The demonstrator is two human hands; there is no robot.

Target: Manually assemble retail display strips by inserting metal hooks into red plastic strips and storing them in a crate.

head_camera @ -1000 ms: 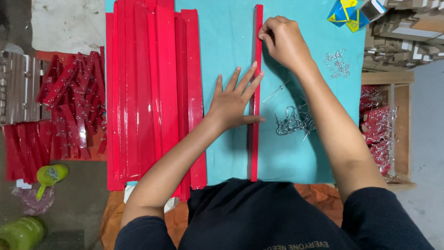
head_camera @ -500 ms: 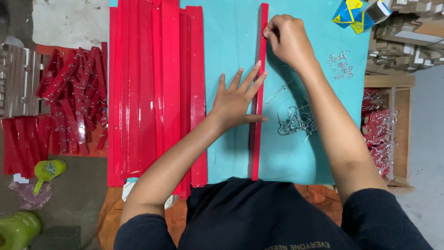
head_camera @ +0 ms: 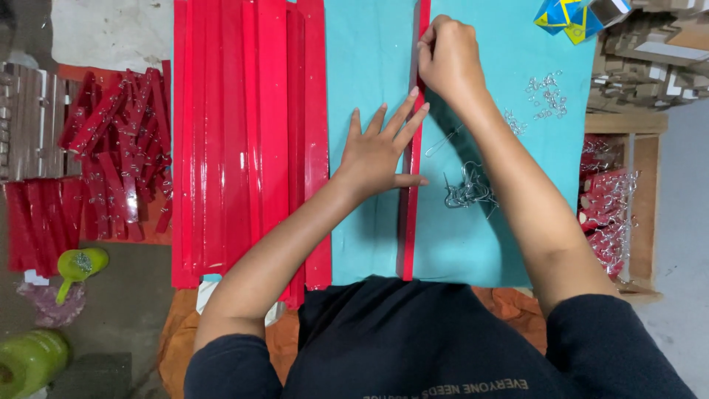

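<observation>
While the left hand point(head_camera: 377, 155) lies flat w/ fingers spread, palm down on the teal mat point(head_camera: 377, 74) and fingertips pressing the edge of the single red strip point(head_camera: 408, 222), the right hand point(head_camera: 449, 59) is closed up near the strip's far end, thumb and fingers pinched together on it. What's pinched besides the strip itself I can't tell; poss. a small metal clip, the fingers cover it.

Places rel. to the red strip: it runs lengthwise down the mat's middle, from the far edge to the near edge by the person's dark shirt. Just right of it, a tangle of wire hooks point(head_camera: 467, 188); further right and farther away, a scatter of small metal rings point(head_camera: 546, 92). Left of it, apart across bare teal, a stack of long red strips point(head_camera: 251, 133) lying parallel. Well left of that, off the mat, a heap of short red pieces point(head_camera: 111, 148). Far right, a wooden crate point(head_camera: 642, 192) w/ more red pieces and hooks.

Step in hand, by my read: fitting or fixing smthg at the strip's far end while the other hand steadies it. Next move prob. needs the strip kept straight and pinned, w/ fine pinch control at the end.
</observation>
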